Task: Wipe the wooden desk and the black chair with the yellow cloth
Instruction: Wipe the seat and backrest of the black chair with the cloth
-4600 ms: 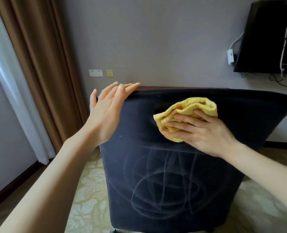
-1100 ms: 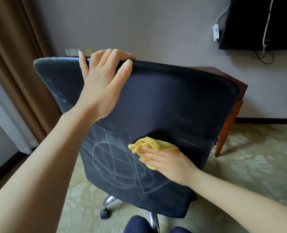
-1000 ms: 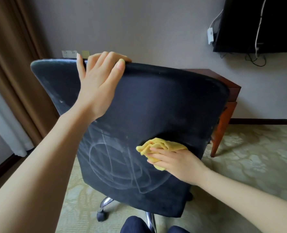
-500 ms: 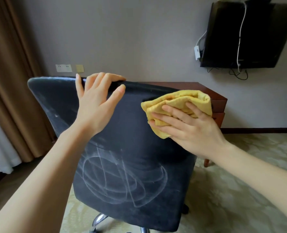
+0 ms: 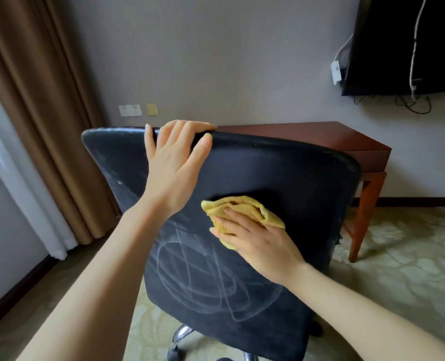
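Yellow cloth (image 5: 244,212), crumpled soft fabric, lies pressed against the middle of the rear face of the black fabric-covered chair (image 5: 281,178) backrest. Right hand (image 5: 260,246): fingers (image 5: 231,225) extended and spread flat over the cloth, pinning it to the fabric rather than clenching it. Left hand (image 5: 175,165): fingers (image 5: 190,126) curled over the top edge of the backrest, thumb (image 5: 149,142) apart on the rear face, gripping the rim. Pale curved chalky streaks (image 5: 203,277) mark the backrest below the cloth. Chrome chair base (image 5: 179,337) shows underneath. Dark reddish-brown wooden desk (image 5: 346,142) stands behind the chair against the grey wall (image 5: 216,61). Brown curtain (image 5: 41,100) hangs at the left. Pale patterned carpet (image 5: 398,256) covers the floor.
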`<state>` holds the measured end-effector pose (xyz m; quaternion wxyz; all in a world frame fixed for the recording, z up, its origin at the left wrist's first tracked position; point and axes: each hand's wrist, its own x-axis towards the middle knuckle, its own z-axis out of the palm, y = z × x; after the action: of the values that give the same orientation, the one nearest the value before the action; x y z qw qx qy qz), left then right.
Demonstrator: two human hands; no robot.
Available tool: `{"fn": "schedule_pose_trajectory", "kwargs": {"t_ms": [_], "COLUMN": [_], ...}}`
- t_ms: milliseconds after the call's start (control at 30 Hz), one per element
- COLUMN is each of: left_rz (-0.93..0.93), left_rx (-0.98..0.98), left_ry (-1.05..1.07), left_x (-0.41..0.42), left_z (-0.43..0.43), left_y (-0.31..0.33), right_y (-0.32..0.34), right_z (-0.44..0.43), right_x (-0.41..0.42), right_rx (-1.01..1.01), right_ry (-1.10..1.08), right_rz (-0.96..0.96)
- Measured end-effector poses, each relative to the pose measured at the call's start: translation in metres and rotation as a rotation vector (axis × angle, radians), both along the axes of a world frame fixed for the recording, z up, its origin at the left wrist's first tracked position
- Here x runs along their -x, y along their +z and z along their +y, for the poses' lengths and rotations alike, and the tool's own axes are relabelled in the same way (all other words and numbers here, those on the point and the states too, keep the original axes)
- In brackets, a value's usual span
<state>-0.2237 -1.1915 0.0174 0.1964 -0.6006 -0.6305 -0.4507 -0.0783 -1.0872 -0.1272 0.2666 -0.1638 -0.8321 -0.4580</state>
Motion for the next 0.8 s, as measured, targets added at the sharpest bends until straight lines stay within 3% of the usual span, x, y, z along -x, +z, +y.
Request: {"fn": "schedule_pose_trajectory", "kwargs": {"t_ms": [167,333,633,800], "left_rz": [-0.021,-0.056,-0.003,-0.029], "left_rx": [0.023,0.065,0.139,0.173], "left_ry": [0.004,-0.018,0.083,0.044], "left_x": [-0.005,-0.014,-0.051,-0.077], "left_z": [-0.002,-0.003,0.007,0.016], "left_y": [0.003,0.008,0.007,0.008], "right_y": [-0.039,-0.035,0.033,0.09], "right_z": [0.009,0.016,0.039,0.025], "right_x": [-0.026,-0.071,-0.116,-0.094], "right_rx": [0.053,0.104,-0.02,-0.079], "right_ry": [0.03,0.068,0.014,0.005], "right_rz": [-0.181,-0.224,-0.177,0.01]}}
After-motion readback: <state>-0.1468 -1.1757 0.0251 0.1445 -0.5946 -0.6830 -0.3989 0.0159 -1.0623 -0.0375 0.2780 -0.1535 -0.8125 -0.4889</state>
